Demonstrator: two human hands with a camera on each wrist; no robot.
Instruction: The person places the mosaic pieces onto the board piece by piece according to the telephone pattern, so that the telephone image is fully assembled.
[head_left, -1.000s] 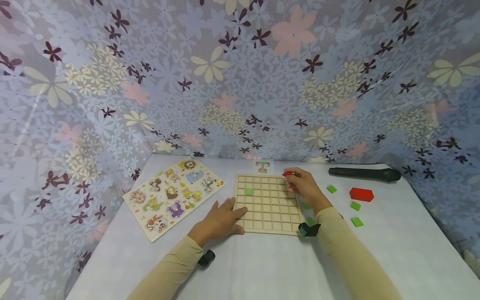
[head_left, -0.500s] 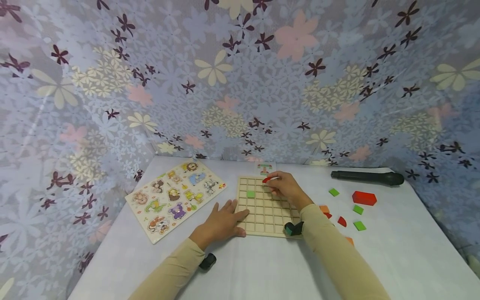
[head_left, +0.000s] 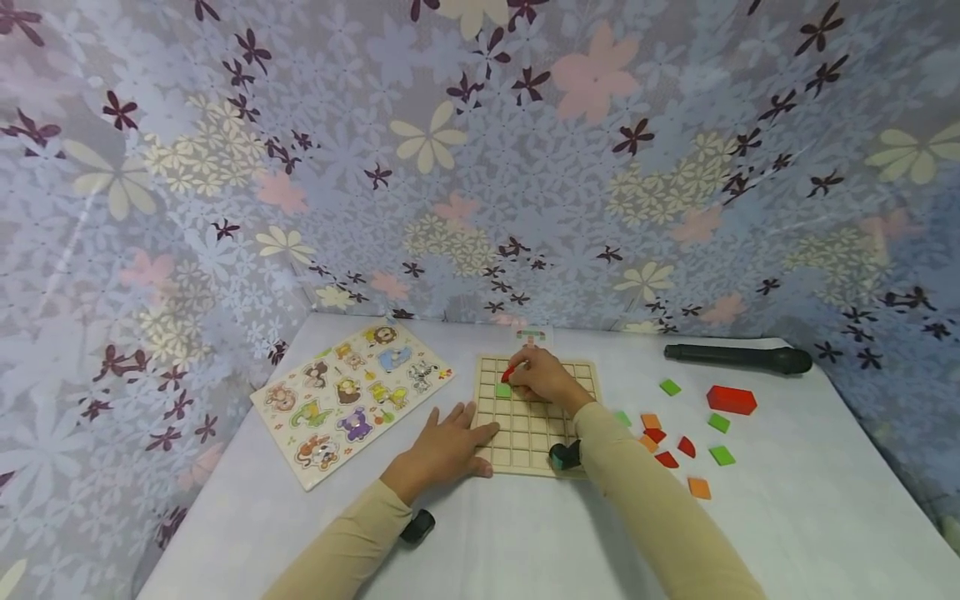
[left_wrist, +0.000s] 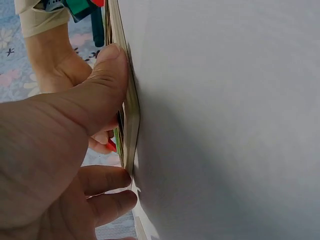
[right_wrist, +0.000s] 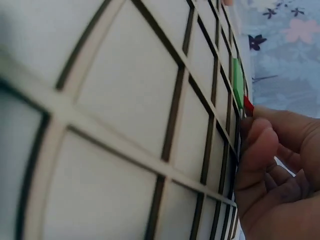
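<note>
A wooden grid board [head_left: 531,460] lies on the table with one green square tile [head_left: 503,390] in a cell near its upper left. My right hand [head_left: 546,377] pinches a red quarter-circle tile [head_left: 509,372] between thumb and fingertips, just behind the green tile. In the right wrist view that red tile [right_wrist: 248,105] shows beside the green one. My left hand [head_left: 442,446] lies with fingers spread on the board's left edge. The left wrist view shows its thumb [left_wrist: 111,65] along the board's side. A small pattern card [head_left: 534,335] lies behind the board, partly hidden by the right hand.
Right of the board lie loose green, orange [head_left: 699,488] and red tiles [head_left: 686,447]. A red block [head_left: 731,400] and a black microphone [head_left: 738,358] are farther right. An animal puzzle board [head_left: 352,400] lies at the left. Flowered cloth hangs behind the table.
My right hand has carried the red tile leftward across the board, from its upper right corner to beside the green tile. The left hand stays on the board's edge.
</note>
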